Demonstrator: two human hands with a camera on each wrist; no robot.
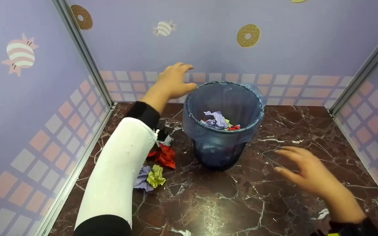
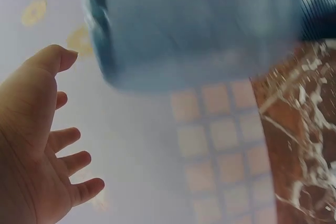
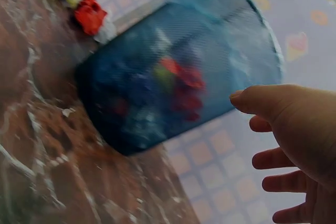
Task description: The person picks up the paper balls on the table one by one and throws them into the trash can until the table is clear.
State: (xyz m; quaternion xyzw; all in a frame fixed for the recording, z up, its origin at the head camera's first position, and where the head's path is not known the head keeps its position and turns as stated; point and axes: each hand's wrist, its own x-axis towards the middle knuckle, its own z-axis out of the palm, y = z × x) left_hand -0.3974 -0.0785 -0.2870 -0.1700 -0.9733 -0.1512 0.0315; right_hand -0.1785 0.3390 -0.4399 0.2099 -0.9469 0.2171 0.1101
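Observation:
A dark mesh wastebasket (image 1: 220, 157) lined with a translucent blue bag (image 1: 220, 137) stands upright. Crumpled paper (image 1: 217, 121) in purple, red and yellow-green lies inside. My left hand (image 1: 176, 82) hovers beside the rim at the back left, fingers spread and holding nothing; a gap between thumb and bag shows in the left wrist view. To the right of the basket, my right hand (image 1: 307, 172) hangs in the air, palm toward it, fingers extended. Left of the basket lie crumpled red paper (image 1: 166, 156), yellow-green paper (image 1: 156, 176) and purple paper (image 1: 143, 180), partly behind my left sleeve.
Everything stands on a dark red-brown marbled surface (image 1: 274, 196). Lilac panels with sweets and tile patterns enclose it at the back (image 1: 208, 39), left (image 1: 44, 98) and right (image 1: 376, 98). Some whitish paper (image 1: 166, 141) and a dark item lie beside the left forearm.

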